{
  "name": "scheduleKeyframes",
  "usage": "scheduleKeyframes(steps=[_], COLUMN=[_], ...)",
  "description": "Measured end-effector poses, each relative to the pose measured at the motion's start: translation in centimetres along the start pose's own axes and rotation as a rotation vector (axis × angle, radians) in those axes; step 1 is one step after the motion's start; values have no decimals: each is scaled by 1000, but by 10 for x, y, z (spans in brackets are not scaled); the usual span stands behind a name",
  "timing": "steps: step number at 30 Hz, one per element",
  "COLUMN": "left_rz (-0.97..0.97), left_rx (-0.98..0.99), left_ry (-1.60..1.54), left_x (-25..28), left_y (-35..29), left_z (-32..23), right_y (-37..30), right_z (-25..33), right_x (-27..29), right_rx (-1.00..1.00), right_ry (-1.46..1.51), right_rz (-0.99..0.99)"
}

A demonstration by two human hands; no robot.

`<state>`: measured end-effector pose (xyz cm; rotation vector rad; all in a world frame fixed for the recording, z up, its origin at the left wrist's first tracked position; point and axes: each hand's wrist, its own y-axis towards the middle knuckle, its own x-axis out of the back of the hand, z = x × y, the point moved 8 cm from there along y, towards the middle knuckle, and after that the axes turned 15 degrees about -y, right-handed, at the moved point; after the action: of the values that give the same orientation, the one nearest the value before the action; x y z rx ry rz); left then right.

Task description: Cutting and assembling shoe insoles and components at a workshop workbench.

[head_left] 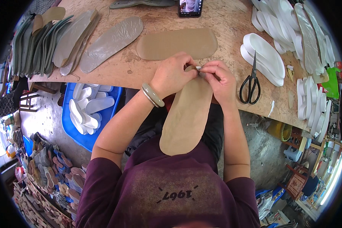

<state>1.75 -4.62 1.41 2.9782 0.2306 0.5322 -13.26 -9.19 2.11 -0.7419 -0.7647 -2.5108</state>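
The left hand (174, 74) and the right hand (221, 81) meet fingertip to fingertip, each pinched tight between thumb and forefinger with the remaining fingers curled, gripping the far end of a tan insole (186, 117). A small whitish bit shows between the fingertips, too small to identify. The insole lies below the hands, toward the wearer: its long axis runs from the pinch down and slightly leftward over the lap, the wide rounded end nearest the body. Both hands are at its far end, so neither is clearly nearer; the left forearm lies along its left side, the right along its right.

Just beyond the hands, a second tan insole (176, 43) lies crosswise on the worktop (231, 22). To the right, nearer the right hand, are black-handled scissors (254, 70), tips pointing away from the wearer, and beside them white shoe soles (262, 57). Leftward lies an insole in clear film (112, 45); below the worktop, a blue basin (88, 142) holds white pieces.

As for writing, the purple T-shirt (140, 182) bears dark printed characters, inverted in this view. A phone (190, 9) at the far side has a lit screen whose details are too small to read.
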Motion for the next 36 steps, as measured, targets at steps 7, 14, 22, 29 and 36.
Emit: scheduleKeyframes(steps=[7,14,22,29,36], left_rz=[-23,43,1,12,-17], left_rx=[24,-4,-4,63,84], left_ry=[-24,-31,10,-50,-63], left_x=[0,4,1,3,8], left_y=[-3,-4,-5,-6,-6], left_z=[-3,-1,6,5,9], right_y=[6,-5,-3,-2,2], right_z=[-18,-22,-16,-42,-16], right_x=[-4,-16,-17,-11,-18], right_rx=[-348,-462,-408,-521,-405], right_ry=[89,243,17,265,233], right_rz=[96,216,135,208,220])
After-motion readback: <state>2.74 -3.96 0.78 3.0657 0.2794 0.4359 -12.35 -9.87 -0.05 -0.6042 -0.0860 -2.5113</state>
